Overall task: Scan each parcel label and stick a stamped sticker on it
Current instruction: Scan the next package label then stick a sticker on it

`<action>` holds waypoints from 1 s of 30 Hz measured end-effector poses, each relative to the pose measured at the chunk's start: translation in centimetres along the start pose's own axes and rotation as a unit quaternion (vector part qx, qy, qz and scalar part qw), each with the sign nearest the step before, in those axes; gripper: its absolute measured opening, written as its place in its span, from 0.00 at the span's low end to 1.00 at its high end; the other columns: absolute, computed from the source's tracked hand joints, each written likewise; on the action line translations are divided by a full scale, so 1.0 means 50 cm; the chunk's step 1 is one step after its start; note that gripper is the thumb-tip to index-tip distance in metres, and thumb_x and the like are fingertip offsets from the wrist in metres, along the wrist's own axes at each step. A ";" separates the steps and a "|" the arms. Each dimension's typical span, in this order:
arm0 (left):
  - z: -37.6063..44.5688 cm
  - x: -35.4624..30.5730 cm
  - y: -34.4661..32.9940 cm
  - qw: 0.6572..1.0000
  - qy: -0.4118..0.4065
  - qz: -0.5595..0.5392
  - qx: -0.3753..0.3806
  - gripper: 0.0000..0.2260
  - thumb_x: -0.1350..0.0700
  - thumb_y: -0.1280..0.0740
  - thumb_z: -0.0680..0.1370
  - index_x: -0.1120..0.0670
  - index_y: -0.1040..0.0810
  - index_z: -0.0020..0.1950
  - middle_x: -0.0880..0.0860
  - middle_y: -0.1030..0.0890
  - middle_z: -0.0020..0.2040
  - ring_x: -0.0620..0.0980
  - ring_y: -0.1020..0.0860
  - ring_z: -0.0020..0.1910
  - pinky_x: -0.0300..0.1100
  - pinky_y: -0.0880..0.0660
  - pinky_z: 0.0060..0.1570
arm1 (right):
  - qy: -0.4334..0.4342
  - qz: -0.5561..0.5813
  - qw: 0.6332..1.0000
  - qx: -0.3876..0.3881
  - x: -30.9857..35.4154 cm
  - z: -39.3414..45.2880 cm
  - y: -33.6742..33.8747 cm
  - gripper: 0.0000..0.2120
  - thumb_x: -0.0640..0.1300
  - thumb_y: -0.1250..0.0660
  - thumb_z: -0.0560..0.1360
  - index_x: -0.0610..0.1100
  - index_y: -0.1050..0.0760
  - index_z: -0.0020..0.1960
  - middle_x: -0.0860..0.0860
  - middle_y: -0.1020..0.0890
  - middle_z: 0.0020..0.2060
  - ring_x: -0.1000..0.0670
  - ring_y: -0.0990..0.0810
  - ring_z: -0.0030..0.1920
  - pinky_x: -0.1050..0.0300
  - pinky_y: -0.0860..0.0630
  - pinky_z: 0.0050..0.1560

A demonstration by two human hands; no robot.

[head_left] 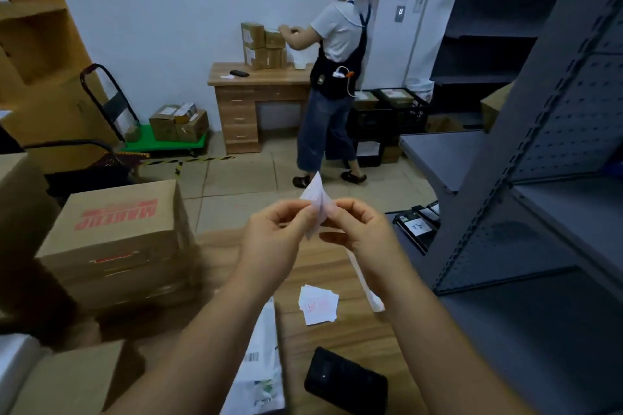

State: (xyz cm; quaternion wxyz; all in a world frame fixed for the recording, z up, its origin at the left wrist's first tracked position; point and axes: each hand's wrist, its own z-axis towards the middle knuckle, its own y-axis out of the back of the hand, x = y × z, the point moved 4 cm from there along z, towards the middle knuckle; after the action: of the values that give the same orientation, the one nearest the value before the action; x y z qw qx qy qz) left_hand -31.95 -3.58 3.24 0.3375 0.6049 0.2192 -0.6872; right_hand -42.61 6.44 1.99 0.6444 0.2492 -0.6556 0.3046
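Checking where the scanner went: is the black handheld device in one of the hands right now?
No, the black device lies on the wooden table while both the left hand and right hand pinch a sticker.

Bare counter lies open below the hands. Stacked boxes wall its left; a grey shelf crowds its right. Stickers, a phone and a parcel occupy the near part.

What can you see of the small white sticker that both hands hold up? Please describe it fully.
The sticker is a thin white paper piece, bent or partly peeled, with faint reddish marks. It is held in the air above the wooden table, its pointed corner upward. The left hand and right hand pinch it between thumb and fingers. The print is too blurred to read.
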 end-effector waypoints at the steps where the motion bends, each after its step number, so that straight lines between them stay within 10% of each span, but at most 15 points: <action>1: 0.010 0.014 -0.030 1.000 0.011 0.002 0.000 0.04 0.53 0.31 0.78 0.48 0.16 0.47 0.45 0.15 0.43 0.41 0.19 0.45 0.38 0.22 0.48 | -0.015 0.007 1.000 -0.005 -0.017 0.014 0.035 0.07 0.44 0.34 0.79 0.41 0.20 0.52 0.47 0.14 0.46 0.48 0.15 0.48 0.55 0.19 0.50; 9: 0.066 0.178 -0.163 0.985 0.137 -0.026 -0.099 0.06 0.58 0.34 0.79 0.54 0.19 0.43 0.48 0.15 0.41 0.46 0.18 0.45 0.43 0.26 0.45 | -0.245 -0.014 0.958 -0.147 -0.305 0.124 0.345 0.02 0.37 0.36 0.80 0.38 0.25 0.50 0.41 0.17 0.44 0.49 0.17 0.35 0.59 0.24 0.34; 19: 0.046 0.273 -0.137 0.968 0.203 0.032 -0.147 0.06 0.58 0.34 0.79 0.52 0.18 0.44 0.49 0.15 0.40 0.51 0.18 0.46 0.46 0.23 0.47 | -0.265 -0.161 0.946 -0.089 -0.447 0.222 0.383 0.20 0.47 0.38 0.81 0.51 0.31 0.73 0.52 0.26 0.64 0.46 0.22 0.59 0.45 0.22 0.60; 23: 0.028 0.273 -0.108 0.966 0.199 0.044 -0.161 0.06 0.57 0.34 0.79 0.51 0.18 0.46 0.48 0.15 0.41 0.49 0.18 0.46 0.45 0.23 0.48 | -0.237 -0.181 0.948 -0.113 -0.412 0.213 0.354 0.14 0.48 0.39 0.81 0.48 0.25 0.65 0.51 0.21 0.61 0.48 0.21 0.55 0.48 0.22 0.57; 26: 0.011 0.264 -0.085 0.968 0.159 0.088 -0.174 0.07 0.57 0.34 0.79 0.52 0.18 0.44 0.49 0.16 0.40 0.47 0.19 0.44 0.41 0.25 0.46 | -0.252 -0.046 0.967 -0.001 -0.344 0.176 0.233 0.10 0.47 0.38 0.81 0.43 0.21 0.56 0.46 0.16 0.53 0.51 0.19 0.45 0.57 0.22 0.44; 30: -0.018 0.239 -0.057 0.957 0.025 0.259 -0.130 0.06 0.58 0.33 0.79 0.51 0.17 0.45 0.45 0.17 0.42 0.42 0.22 0.43 0.37 0.26 0.46 | -0.294 0.155 0.931 0.154 -0.267 0.102 0.056 0.16 0.53 0.40 0.81 0.42 0.22 0.58 0.46 0.15 0.51 0.48 0.16 0.50 0.53 0.21 0.52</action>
State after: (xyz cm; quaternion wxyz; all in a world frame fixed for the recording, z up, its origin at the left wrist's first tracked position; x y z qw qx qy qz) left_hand -33.90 -3.38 -8.91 0.5739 0.6092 0.1508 -0.5262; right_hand -47.58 3.81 -11.44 0.3218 0.3192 -0.7909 0.4111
